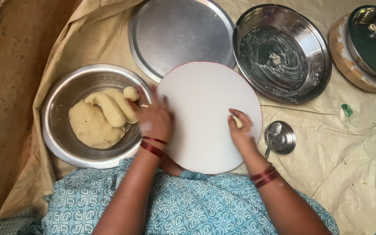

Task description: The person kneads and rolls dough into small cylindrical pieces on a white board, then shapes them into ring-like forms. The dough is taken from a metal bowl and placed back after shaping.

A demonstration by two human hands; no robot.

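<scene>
A round white board point(205, 104) with a red rim lies in front of me. My left hand point(153, 118) reaches over the rim of a steel bowl point(62, 100), its fingers on a roll of pale dough point(114, 106) beside a bigger dough lump point(90, 126) and a small ball point(130, 92). My right hand point(240, 130) rests on the board's right edge, fingers closed on a small piece of dough point(237, 120). Red bangles circle both wrists.
A flat steel plate point(179, 32) lies beyond the board. A large steel bowl point(283, 52) smeared with dough residue sits at the upper right. A small steel cup point(280, 137) stands right of the board. A steel plate with small dough pieces point(373, 41) rests on a round stand. Tan cloth covers the floor.
</scene>
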